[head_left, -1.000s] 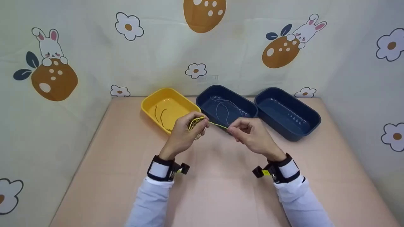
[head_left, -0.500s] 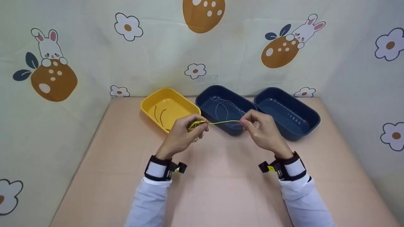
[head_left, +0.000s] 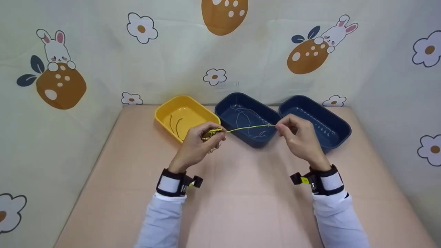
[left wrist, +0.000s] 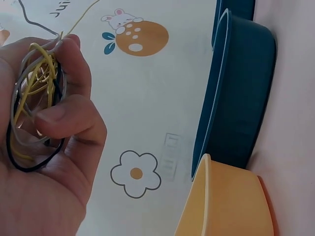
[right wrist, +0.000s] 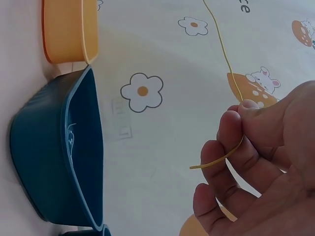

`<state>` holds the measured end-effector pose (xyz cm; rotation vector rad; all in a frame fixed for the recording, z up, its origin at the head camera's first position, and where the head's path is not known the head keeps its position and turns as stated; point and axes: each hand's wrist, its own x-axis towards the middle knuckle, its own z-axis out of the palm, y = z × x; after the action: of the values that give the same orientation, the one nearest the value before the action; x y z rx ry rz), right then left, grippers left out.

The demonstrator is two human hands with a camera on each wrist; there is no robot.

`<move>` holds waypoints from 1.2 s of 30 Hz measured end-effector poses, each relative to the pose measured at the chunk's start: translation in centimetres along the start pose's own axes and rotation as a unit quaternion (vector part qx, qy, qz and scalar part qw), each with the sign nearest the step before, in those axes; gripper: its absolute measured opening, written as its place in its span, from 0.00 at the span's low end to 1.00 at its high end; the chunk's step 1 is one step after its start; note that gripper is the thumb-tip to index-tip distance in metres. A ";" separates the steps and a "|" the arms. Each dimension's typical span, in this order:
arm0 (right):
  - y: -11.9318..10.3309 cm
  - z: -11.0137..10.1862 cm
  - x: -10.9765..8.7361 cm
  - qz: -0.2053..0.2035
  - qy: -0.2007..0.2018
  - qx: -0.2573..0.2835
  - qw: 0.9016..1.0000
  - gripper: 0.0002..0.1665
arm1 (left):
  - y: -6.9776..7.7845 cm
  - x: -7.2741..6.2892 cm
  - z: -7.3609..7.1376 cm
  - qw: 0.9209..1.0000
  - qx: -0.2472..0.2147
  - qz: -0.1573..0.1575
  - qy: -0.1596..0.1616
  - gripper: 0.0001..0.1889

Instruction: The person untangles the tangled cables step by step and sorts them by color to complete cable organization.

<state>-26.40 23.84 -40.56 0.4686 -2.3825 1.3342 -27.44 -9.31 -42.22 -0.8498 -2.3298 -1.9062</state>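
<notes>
In the head view my left hand (head_left: 194, 146) holds a tangled bundle of strings at the front of the yellow tray. The left wrist view shows yellow, grey and black loops in the bundle (left wrist: 43, 81), with fingers and thumb curled round it. One yellow string (head_left: 250, 127) stretches from there, slightly rising, over the middle tray to my right hand (head_left: 303, 139). Thumb and forefinger pinch it there. Its short free end (right wrist: 211, 162) curves past the other fingers in the right wrist view. A grey string (left wrist: 37, 22) also sticks out of the left hand's grip.
At the back of the table stand a yellow tray (head_left: 196, 119) with dark strings (head_left: 177, 127), a middle blue tray (head_left: 225, 119) with thin pale strings (head_left: 237, 119), and a right blue tray (head_left: 327, 125), partly hidden by the right hand. A patterned cloth (head_left: 172, 69) hangs behind.
My right hand has moved right and away from me, drawing a longer length of yellow string out of the bundle. The left hand has shifted slightly left, still holding the bundle.
</notes>
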 end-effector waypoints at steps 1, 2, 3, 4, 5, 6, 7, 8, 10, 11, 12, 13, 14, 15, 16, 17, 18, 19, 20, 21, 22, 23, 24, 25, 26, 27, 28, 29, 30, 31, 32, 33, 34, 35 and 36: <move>0.0 -0.1 0.0 0.002 0.001 0.000 1.000 0.07 | 0.0 0.0 0.0 1.000 -0.001 0.000 0.001 0.09; 0.0 -0.2 0.0 0.004 0.002 0.000 1.000 0.08 | 0.1 0.0 0.0 1.000 -0.002 0.000 0.001 0.09; 0.1 -0.3 0.0 0.006 0.002 0.000 1.000 0.08 | 0.1 0.0 0.0 1.000 -0.002 0.000 0.002 0.10; 0.1 -0.4 0.0 0.007 0.003 0.001 1.000 0.08 | 0.1 0.0 0.0 1.000 -0.003 0.000 0.001 0.11; 0.1 -0.4 0.1 0.007 0.005 0.001 1.000 0.08 | 0.2 0.0 0.0 1.000 -0.005 0.000 0.001 0.11; 0.1 -0.5 0.1 0.007 0.007 0.002 1.000 0.08 | 0.2 0.0 0.0 1.000 -0.008 0.001 0.000 0.12; 0.2 -0.5 0.1 0.008 0.010 0.003 1.000 0.08 | 0.2 0.0 0.0 1.000 -0.010 0.001 -0.001 0.13; 0.2 -0.6 0.1 0.009 0.014 0.004 1.000 0.08 | 0.2 0.1 0.0 1.000 -0.013 0.002 -0.003 0.13; 0.3 -0.7 0.2 0.012 0.024 0.003 1.000 0.08 | 0.2 0.1 -0.1 1.000 -0.023 0.002 -0.005 0.13; 0.4 -0.7 0.2 0.014 0.031 0.001 0.999 0.08 | 0.2 0.1 -0.1 1.000 -0.028 0.004 -0.006 0.13; 0.4 -0.8 0.2 0.016 0.037 0.000 0.999 0.07 | 0.2 0.1 -0.1 0.999 -0.031 0.006 -0.006 0.12; 0.4 -0.8 0.2 0.019 0.043 -0.001 0.999 0.07 | 0.1 0.1 -0.1 0.999 -0.034 0.007 -0.006 0.11; 0.5 -0.9 0.3 0.022 0.048 -0.003 0.999 0.07 | 0.1 0.1 -0.1 0.999 -0.035 0.008 -0.005 0.11; 0.5 -0.9 0.3 0.024 0.053 -0.005 0.998 0.07 | 0.1 0.1 -0.1 0.999 -0.036 0.009 -0.005 0.10; 0.5 -0.9 0.3 0.026 0.058 -0.006 0.998 0.06 | 0.1 0.1 -0.2 0.999 -0.037 0.010 -0.003 0.09; 0.5 -0.9 0.3 0.028 0.060 -0.007 0.998 0.06 | 0.1 0.1 -0.2 0.999 -0.035 0.012 -0.001 0.09; 0.6 -1.0 0.3 0.030 0.063 -0.006 0.998 0.06 | 0.0 0.1 -0.2 0.999 -0.033 0.010 0.002 0.08; 0.6 -1.0 0.3 0.031 0.065 -0.006 0.997 0.06 | 0.0 0.1 -0.2 0.999 -0.031 0.010 0.004 0.07; 0.7 -0.9 0.3 0.031 0.067 -0.005 0.997 0.06 | 0.0 0.1 -0.2 1.000 -0.029 0.009 0.006 0.06; 0.7 -0.9 0.3 0.030 0.069 -0.004 0.997 0.06 | 0.0 0.1 -0.2 1.000 -0.028 0.010 0.008 0.06; 0.7 -1.0 0.4 0.030 0.071 -0.003 0.997 0.06 | -0.1 0.1 -0.2 1.000 -0.027 0.010 0.011 0.06; 0.8 -0.9 0.4 0.029 0.074 -0.004 0.997 0.06 | -0.1 0.1 -0.2 1.000 -0.025 0.011 0.014 0.06; 0.9 -0.9 0.4 0.027 0.078 -0.005 0.997 0.06 | -0.1 0.1 -0.2 1.000 -0.025 0.012 0.015 0.06; 0.9 -0.8 0.4 0.026 0.081 -0.009 0.996 0.06 | -0.1 0.1 -0.2 0.999 -0.024 0.015 0.017 0.06; 0.9 -0.8 0.4 0.026 0.084 -0.013 0.996 0.06 | -0.1 0.1 -0.2 0.999 -0.025 0.016 0.018 0.06; 0.9 -0.8 0.4 0.027 0.086 -0.018 0.996 0.06 | -0.1 0.2 -0.2 0.999 -0.025 0.018 0.020 0.07; 0.7 -0.7 0.4 0.027 0.088 -0.022 0.995 0.06 | -0.1 0.2 -0.3 0.999 -0.025 0.021 0.022 0.07; 0.7 -0.7 0.4 0.028 0.090 -0.026 0.995 0.06 | -0.1 0.2 -0.3 0.999 -0.025 0.025 0.024 0.08; 0.6 -0.8 0.4 0.030 0.090 -0.028 0.995 0.06 | -0.1 0.2 -0.3 0.999 -0.024 0.029 0.027 0.09; 0.6 -0.8 0.4 0.031 0.090 -0.029 0.995 0.06 | -0.2 0.2 -0.4 0.999 -0.026 0.031 0.030 0.09; 0.5 -0.8 0.4 0.033 0.088 -0.028 0.995 0.06 | -0.2 0.2 -0.4 0.999 -0.027 0.033 0.034 0.10; 0.5 -0.9 0.4 0.034 0.086 -0.027 0.995 0.06 | -0.2 0.2 -0.4 0.998 -0.028 0.036 0.038 0.09; 0.5 -0.9 0.4 0.035 0.084 -0.024 0.996 0.06 | -0.2 0.2 -0.5 0.998 -0.029 0.037 0.042 0.09; 0.7 -1.0 0.3 0.037 0.081 -0.022 0.996 0.06 | -0.2 0.2 -0.5 0.998 -0.030 0.038 0.047 0.09; 0.7 -1.0 0.3 0.037 0.079 -0.019 0.996 0.06 | -0.2 0.2 -0.5 0.997 -0.031 0.038 0.051 0.09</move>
<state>-26.84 25.02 -40.38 0.2558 -2.3108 1.3027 -27.85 -9.73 -42.23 -0.8112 -2.1596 -1.9528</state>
